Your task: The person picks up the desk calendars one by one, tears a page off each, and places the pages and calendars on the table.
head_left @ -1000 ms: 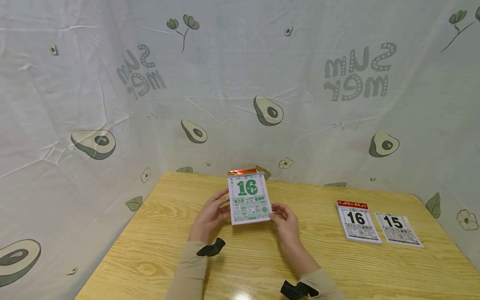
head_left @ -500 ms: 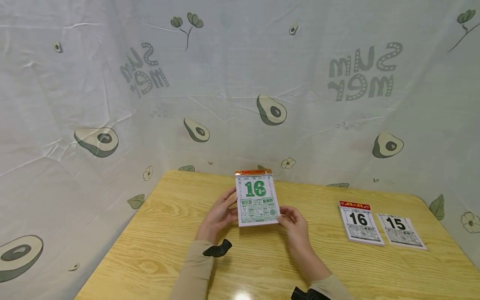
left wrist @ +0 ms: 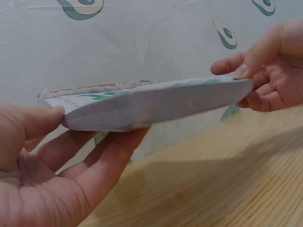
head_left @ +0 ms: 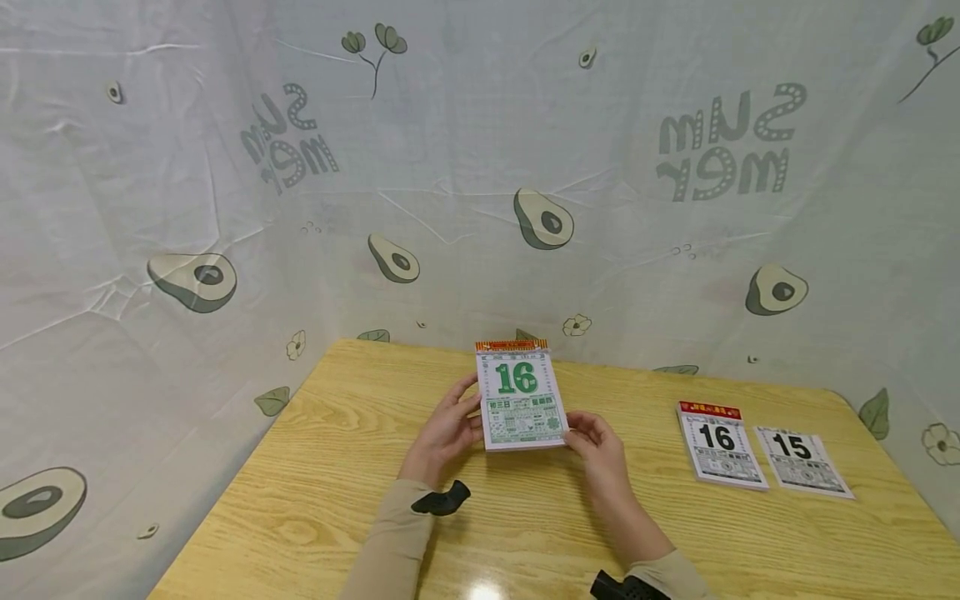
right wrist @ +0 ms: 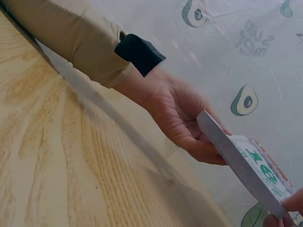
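Note:
A thick tear-off calendar (head_left: pixel 521 404) with a green 16 and a red-and-gold top strip is held up off the table, tilted toward me. My left hand (head_left: pixel 448 429) grips its left edge; in the left wrist view the thumb lies on the top page and the fingers (left wrist: pixel 106 158) bend beneath the pad. At the lower right corner my right hand (head_left: pixel 600 454) pinches it, thumb on top and fingers under, as the left wrist view shows. The calendar's thick page stack (right wrist: pixel 241 165) faces the right wrist camera.
On the wooden table (head_left: pixel 300 467) at the right lies a second calendar (head_left: pixel 722 446) with a red top and a black 16. Beside it lies a loose page (head_left: pixel 802 460) marked 15. A printed curtain (head_left: pixel 465 150) hangs behind the table.
The calendar and both hands have shifted slightly to the right in the head view, partly with the camera's own movement. Both hands keep their hold.

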Tool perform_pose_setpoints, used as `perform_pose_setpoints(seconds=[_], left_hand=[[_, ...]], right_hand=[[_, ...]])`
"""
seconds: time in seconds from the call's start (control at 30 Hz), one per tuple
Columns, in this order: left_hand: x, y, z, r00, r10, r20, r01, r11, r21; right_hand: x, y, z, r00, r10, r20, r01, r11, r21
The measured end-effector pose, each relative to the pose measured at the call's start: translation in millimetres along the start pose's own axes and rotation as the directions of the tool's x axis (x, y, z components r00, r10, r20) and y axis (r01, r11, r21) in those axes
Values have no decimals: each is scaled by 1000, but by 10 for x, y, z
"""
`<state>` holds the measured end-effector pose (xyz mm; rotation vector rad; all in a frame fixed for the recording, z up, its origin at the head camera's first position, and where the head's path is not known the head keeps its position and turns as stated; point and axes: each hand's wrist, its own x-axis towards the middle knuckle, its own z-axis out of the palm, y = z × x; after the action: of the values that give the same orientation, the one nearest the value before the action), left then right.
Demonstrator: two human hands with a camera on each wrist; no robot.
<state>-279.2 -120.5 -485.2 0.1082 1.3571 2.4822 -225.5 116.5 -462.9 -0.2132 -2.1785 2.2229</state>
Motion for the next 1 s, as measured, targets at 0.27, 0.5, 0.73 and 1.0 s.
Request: perform_pose_setpoints(seconds=[0.27, 0.5, 0.73, 1.0], left_hand=[[1, -7, 46, 1000, 11, 3, -11, 998, -57], [9, -4, 70, 999, 30, -12, -31, 998, -63], [9, -9, 97, 999, 38, -21, -40, 997, -60], [-50, 25, 221, 999, 20, 41, -18, 999, -46]], right_hand=[[56, -88, -93, 999, -14, 51, 19, 995, -94], [55, -175, -170, 990, -109, 86, 123, 975, -187], [18, -274, -211, 942, -328, 75, 336, 907, -255], [-85, -336, -168, 776, -619, 122, 615, 698, -368]])
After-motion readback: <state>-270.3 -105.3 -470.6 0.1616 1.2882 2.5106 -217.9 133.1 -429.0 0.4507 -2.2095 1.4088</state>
